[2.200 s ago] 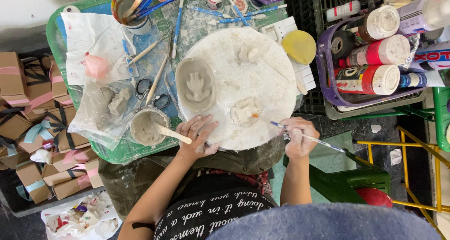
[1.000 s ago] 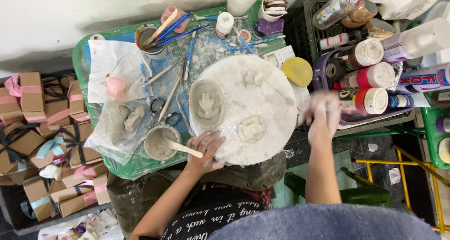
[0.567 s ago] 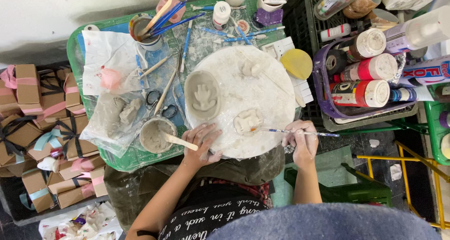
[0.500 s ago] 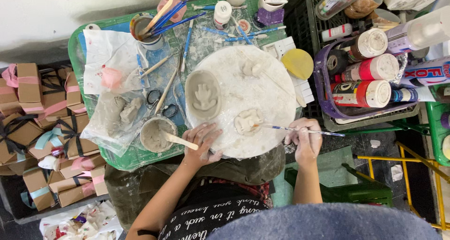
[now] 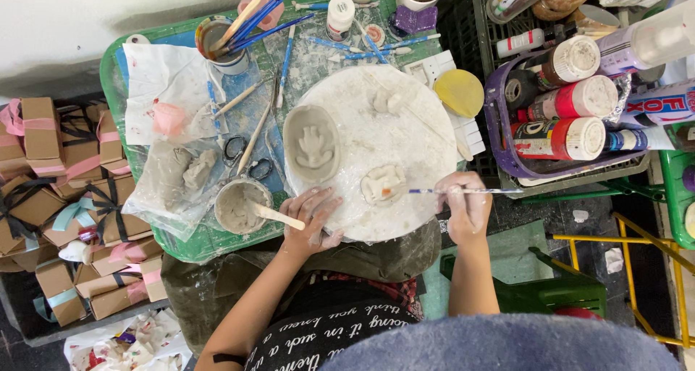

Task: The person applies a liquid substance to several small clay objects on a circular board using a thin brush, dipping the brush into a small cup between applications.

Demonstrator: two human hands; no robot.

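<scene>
Basically left hand (image 5: 313,219) lies flat, fingers spread, on the near-left rim of the round white board (image 5: 427,136) to steady it, while right hand (image 5: 467,210) pinches a thin brush (image 5: 463,191), tip on the small clay piece (image 5: 381,183) near board center.

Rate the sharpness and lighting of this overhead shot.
Head view: even, soft daylight, no harsh glare; round white clay-smeared board sharp; right hand holding the thin brush is crisp; blue-grey shape at bottom edge is out of focus.
</scene>
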